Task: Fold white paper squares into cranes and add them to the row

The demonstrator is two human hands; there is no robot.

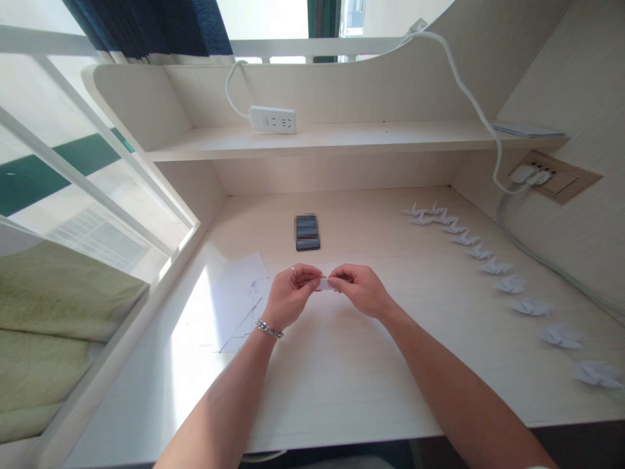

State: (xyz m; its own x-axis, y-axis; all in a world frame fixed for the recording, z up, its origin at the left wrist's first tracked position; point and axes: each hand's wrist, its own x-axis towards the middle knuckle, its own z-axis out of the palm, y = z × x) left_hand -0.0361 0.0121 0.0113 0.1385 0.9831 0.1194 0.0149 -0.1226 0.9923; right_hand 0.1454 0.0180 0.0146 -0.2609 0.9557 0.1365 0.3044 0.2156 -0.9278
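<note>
Over the middle of the desk, a small folded piece of white paper [324,284] is pinched between both my hands. My left hand [293,293] is closed on its left end, thumb and fingertips together; a ring and a chain bracelet show on this arm. On the right end, my right hand [359,286] grips with thumb and forefinger. Most of the paper hides behind the fingertips. Along the right side of the desk runs a row of several folded paper cranes [495,266]. White paper sheets [239,286] lie left of my hands, partly in bright sunlight.
A dark phone-like object [307,232], blurred on its face, lies just beyond my hands. Above the desk, a shelf [342,138] carries a white power strip [272,120]. A white cable [469,91] hangs at the right to a wall socket [561,179]. Railings [97,163] stand at the left.
</note>
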